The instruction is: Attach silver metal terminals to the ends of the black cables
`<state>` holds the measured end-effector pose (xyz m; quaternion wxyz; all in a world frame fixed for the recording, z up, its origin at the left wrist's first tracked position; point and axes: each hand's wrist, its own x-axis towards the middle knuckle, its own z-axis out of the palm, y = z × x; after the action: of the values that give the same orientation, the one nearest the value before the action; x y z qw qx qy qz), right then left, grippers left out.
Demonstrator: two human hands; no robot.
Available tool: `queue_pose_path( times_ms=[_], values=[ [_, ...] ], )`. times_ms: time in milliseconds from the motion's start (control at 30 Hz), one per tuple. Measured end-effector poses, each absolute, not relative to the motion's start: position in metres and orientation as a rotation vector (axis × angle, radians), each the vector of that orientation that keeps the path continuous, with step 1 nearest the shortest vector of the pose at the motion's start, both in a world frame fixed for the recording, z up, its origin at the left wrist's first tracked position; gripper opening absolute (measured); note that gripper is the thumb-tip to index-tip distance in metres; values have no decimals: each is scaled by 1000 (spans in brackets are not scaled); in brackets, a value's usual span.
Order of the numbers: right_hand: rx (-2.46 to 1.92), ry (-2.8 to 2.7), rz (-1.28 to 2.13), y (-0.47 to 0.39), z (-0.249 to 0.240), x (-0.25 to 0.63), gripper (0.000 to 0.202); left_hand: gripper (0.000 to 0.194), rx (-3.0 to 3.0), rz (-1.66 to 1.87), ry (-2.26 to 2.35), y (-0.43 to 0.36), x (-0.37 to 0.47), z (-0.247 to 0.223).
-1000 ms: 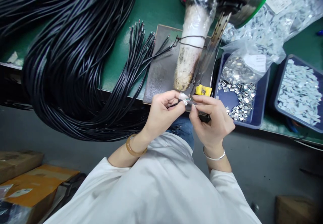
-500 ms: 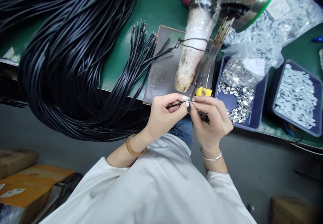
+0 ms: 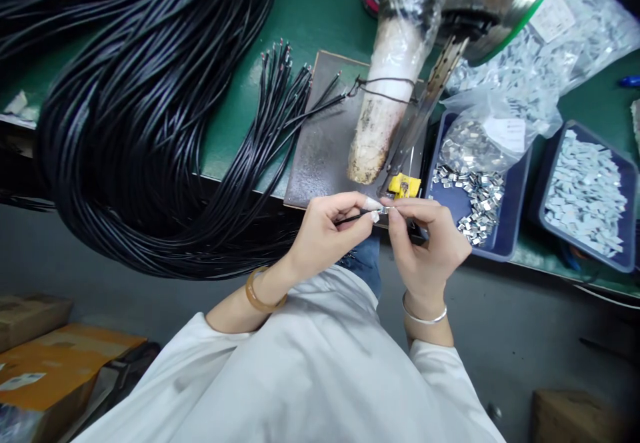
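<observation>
My left hand [image 3: 333, 230] pinches a black cable [image 3: 351, 218] close to its end, with white wrapping on the thumb and a fingertip. Facing it, my right hand [image 3: 425, 236] has thumb and forefinger closed on a small metal piece [image 3: 384, 210] at the cable's tip; its exact shape is too small to tell. Just above the fingertips sits a yellow part [image 3: 405, 186] at the foot of a metal rail [image 3: 435, 90]. A white, stained, plastic-wrapped tube [image 3: 383, 90] points down toward my hands over a grey board [image 3: 325, 143].
Black cables [image 3: 125, 130] cover the left of the green table [image 3: 320, 3]. On the right are a blue tray [image 3: 510, 230] of metal pieces, a second tray [image 3: 545, 193] of pale pieces, and plastic bags [image 3: 590, 23]. A green-rimmed bowl [image 3: 530, 13] stands at the back.
Both hands have moved slightly down, away from the yellow part, and the right hand a little to the right. The fingertips are now slightly farther apart, showing more of the cable's tip.
</observation>
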<state>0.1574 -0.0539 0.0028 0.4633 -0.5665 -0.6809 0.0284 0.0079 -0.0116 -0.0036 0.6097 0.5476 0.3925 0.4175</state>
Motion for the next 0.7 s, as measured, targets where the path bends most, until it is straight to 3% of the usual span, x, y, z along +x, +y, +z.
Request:
queue_pose_path(
  times_ms=[100,300,433,567,700],
  values=[
    [-1350,-1601,207,-53,3,159,13,7,1319,1034,889,-15,3,-3],
    [-1279,-1515,43,-64,-8,163,19,24,1149,864,675,-13,-7,1],
    [-1195,-1311,-102,-67,-5,162,22,17,1227,1021,749,-15,-5,-4],
    [-1190,-1331,-39,-64,-2,156,34,18,1417,1125,808,-17,-2,-11],
    [-1313,-1583,-62,-61,-4,153,22,16,1611,1279,872,-17,1,-14]
  ],
)
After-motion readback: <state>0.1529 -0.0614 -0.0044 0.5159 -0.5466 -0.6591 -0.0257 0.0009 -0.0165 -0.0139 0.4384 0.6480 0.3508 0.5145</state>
